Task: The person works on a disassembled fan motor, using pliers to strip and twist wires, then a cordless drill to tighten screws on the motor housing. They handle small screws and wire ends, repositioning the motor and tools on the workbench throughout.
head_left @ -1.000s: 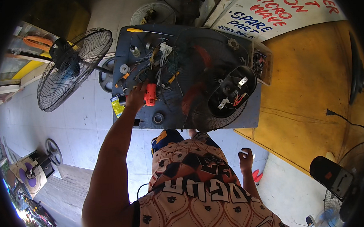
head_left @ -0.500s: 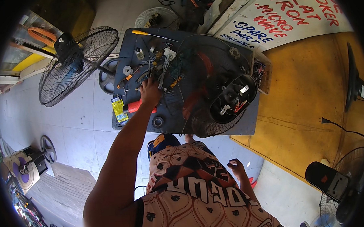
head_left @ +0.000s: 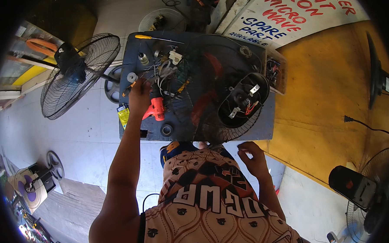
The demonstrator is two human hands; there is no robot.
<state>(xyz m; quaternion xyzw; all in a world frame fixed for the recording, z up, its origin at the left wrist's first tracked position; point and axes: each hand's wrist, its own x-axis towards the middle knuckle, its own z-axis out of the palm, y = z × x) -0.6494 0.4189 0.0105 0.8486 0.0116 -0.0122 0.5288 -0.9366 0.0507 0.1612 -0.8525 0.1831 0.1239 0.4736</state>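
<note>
My left hand (head_left: 140, 91) reaches into the loose tools on the dark bench (head_left: 259, 123), fingers bent beside an orange-handled tool (head_left: 133, 85); what they grip is unclear. Just below lies a red power tool (head_left: 158, 109), with a black tape roll (head_left: 166, 129) nearer me. Close by are a small bottle (head_left: 143, 59), a silver ring (head_left: 132, 77), tangled wires (head_left: 166, 75) and a white part (head_left: 174, 57). My right hand (head_left: 250, 156) is off the bench's front edge, fingers curled. An open black housing (head_left: 241, 100) rests over a wire fan guard (head_left: 227, 133).
A black standing fan (head_left: 77, 72) is left of the bench, another fan (head_left: 30, 185) lower left. A bin of small parts (head_left: 274, 70) adjoins the bench's right end, beside a yellow panel (head_left: 319, 107). A screwdriver (head_left: 158, 39) lies along the back edge.
My left hand has moved off the red tool, up and left toward the smaller tools. The red tool has shifted slightly. My right hand has risen toward the bench, fingers still curled.
</note>
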